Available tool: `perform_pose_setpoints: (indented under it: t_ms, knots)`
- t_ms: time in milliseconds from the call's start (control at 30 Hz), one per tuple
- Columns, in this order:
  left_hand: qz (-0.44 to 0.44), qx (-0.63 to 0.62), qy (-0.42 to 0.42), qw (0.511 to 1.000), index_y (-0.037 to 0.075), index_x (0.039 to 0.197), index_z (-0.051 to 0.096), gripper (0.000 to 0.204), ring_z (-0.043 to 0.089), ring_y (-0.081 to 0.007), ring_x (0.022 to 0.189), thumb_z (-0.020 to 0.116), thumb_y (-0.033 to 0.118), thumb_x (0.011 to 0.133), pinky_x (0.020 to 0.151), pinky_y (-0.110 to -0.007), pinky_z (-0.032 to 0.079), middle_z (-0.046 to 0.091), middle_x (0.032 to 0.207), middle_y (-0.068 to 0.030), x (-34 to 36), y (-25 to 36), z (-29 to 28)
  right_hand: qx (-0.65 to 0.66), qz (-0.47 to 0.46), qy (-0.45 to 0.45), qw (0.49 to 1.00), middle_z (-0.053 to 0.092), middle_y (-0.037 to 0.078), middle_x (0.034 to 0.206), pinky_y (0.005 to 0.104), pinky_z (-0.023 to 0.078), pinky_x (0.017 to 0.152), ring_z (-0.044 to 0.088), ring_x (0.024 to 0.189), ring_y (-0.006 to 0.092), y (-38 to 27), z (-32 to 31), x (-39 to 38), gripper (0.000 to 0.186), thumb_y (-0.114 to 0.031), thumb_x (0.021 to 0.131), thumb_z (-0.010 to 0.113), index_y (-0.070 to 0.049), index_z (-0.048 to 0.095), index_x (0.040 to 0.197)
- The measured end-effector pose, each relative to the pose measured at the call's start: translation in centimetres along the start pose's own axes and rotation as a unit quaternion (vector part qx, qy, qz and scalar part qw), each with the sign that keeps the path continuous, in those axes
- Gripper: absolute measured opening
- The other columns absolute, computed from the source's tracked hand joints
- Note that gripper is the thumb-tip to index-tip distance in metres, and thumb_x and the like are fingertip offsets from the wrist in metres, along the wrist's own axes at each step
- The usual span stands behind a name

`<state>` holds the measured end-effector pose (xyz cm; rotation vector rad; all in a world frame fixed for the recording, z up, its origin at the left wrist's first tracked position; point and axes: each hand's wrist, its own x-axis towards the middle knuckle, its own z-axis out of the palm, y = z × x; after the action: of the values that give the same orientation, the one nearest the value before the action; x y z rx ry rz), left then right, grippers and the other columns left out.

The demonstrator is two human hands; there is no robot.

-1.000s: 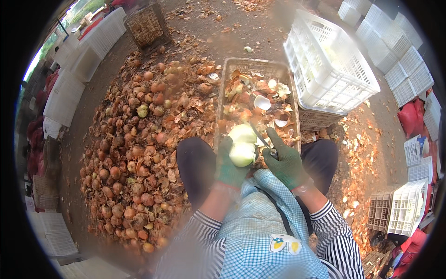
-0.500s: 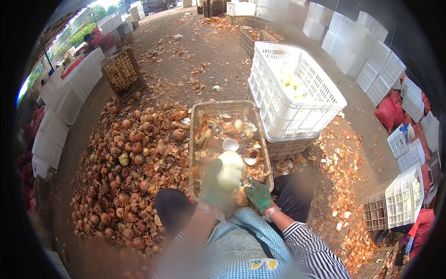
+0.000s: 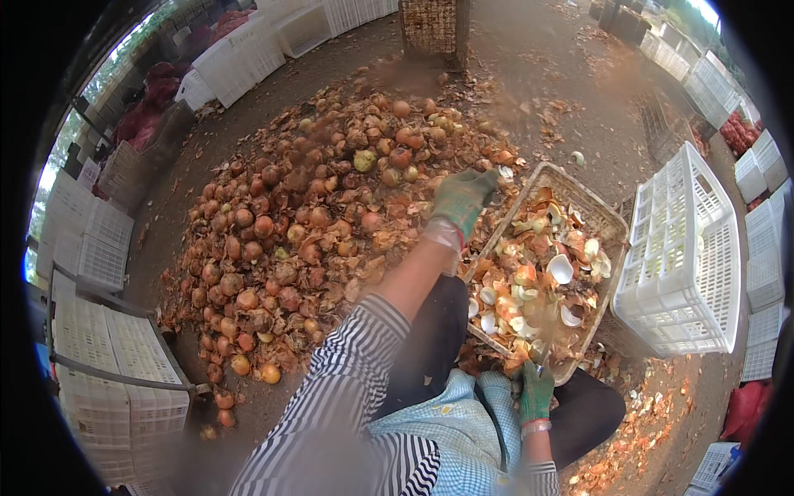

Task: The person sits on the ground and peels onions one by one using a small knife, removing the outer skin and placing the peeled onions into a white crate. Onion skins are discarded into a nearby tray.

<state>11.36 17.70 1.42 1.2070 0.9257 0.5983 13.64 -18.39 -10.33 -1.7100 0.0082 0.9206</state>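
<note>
My left hand (image 3: 463,202), in a green glove, reaches over the right edge of a pile of unpeeled onions (image 3: 289,223), beside the basket. Its back faces up and its bent fingertips are hidden, so I cannot tell whether they grip anything. My right hand (image 3: 537,392), also gloved, stays low by my knee at the basket's near edge. It is closed around a small knife (image 3: 542,355), of which only a little shows. Between my hands stands a worn plastic basket (image 3: 591,201) holding onion skins (image 3: 533,281) and white peeled layers.
A white slatted crate (image 3: 678,248) stands just right of the basket, its contents mostly hidden. A dirty upright crate (image 3: 434,29) stands beyond the pile. White crates (image 3: 120,372) are stacked at left. Loose skins (image 3: 641,413) cover the ground at right.
The view has turned left. My left hand has left the basket for the pile, and the peeled onion it held is gone from it. My right hand remains near the basket's near edge.
</note>
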Motion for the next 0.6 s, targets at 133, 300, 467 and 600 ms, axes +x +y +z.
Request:
perform_pose_setpoints:
  t_ms: [133, 300, 467, 600]
  knots:
    - [-0.169, 0.379, 0.103, 0.904, 0.003, 0.084, 0.066, 0.023, 0.057, -0.0181, 0.060, 0.066, 0.025, 0.091, 0.054, -0.034, 0.043, 0.064, 0.075, -0.0080, -2.2, -16.8, -20.8, -0.025, 0.016, -0.009, 1.000, 0.059, 0.004, 0.066, 0.0255, 0.035, 0.028, 0.047, 0.038, 0.0109, -0.8, 3.2, 2.0, 0.022, -0.021, 0.096, 0.057, -0.010, 0.053, 0.115]
    - [-0.179, 0.707, -0.011, 0.684, 0.006, 0.117, 0.068, 0.036, 0.067, -0.0324, 0.104, 0.054, 0.031, 0.095, 0.081, -0.045, 0.052, 0.068, 0.117, -0.0170, -3.3, -26.8, -28.4, -0.057, -0.001, -0.031, 0.998, 0.058, 0.004, 0.065, 0.0242, 0.033, 0.032, 0.046, 0.040, 0.0101, -1.7, 8.9, 4.4, 0.035, -0.019, 0.096, 0.058, -0.003, 0.051, 0.127]
    - [-0.245, 0.445, 0.209, 0.835, 0.007, 0.115, 0.069, 0.033, 0.066, -0.0346, 0.101, 0.061, 0.028, 0.091, 0.082, -0.043, 0.052, 0.068, 0.115, -0.0191, 6.9, -27.1, -28.6, -0.048, 0.014, -0.004, 0.999, 0.054, 0.001, 0.060, 0.0228, 0.032, 0.035, 0.042, 0.038, 0.0082, -1.0, 11.4, 5.9, 0.035, -0.015, 0.096, 0.057, 0.003, 0.055, 0.126]
    - [-0.206, 0.396, 0.281, 0.849, 0.006, 0.113, 0.068, 0.032, 0.065, -0.0364, 0.106, 0.062, 0.025, 0.088, 0.087, -0.046, 0.053, 0.064, 0.121, -0.0211, 15.7, -28.8, -27.8, -0.057, 0.055, 0.021, 0.997, 0.053, 0.001, 0.059, 0.0233, 0.032, 0.034, 0.042, 0.037, 0.0089, -0.9, 11.7, 5.7, 0.032, -0.014, 0.095, 0.057, 0.000, 0.059, 0.124]
